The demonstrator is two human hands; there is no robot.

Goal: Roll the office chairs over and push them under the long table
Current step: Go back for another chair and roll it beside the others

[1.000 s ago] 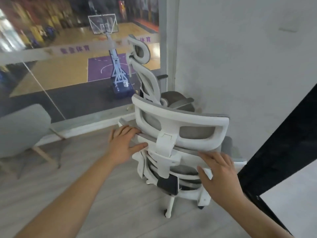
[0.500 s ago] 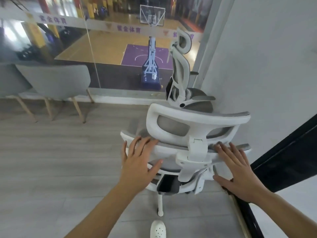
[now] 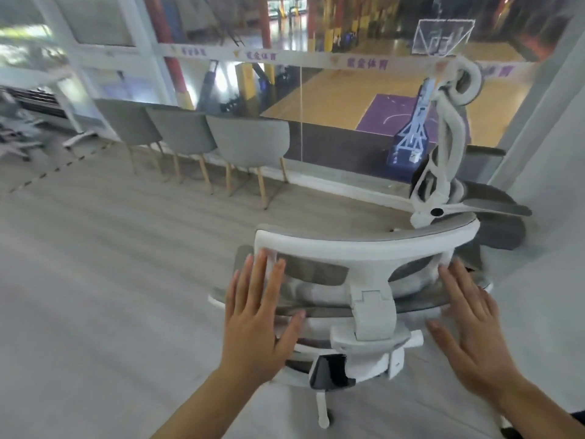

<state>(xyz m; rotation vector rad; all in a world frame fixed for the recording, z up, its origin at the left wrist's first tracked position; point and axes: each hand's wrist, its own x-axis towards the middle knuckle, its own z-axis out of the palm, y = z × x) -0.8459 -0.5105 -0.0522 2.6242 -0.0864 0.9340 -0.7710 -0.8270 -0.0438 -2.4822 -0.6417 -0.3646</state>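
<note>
Reaching forward, I had my left hand point(image 3: 256, 315) and right hand point(image 3: 468, 324), fingers straight and spread apart, at the white office chair's point(image 3: 364, 280) backrest on the floor beside a second chair point(image 3: 456, 172).

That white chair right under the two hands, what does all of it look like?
The near office chair has a white plastic frame with grey mesh in its curved headrest and backrest, a black part low at the back and a white leg with a caster on the pale floor. It is seen from behind. The left hand and right hand lie spread against its back.
</note>
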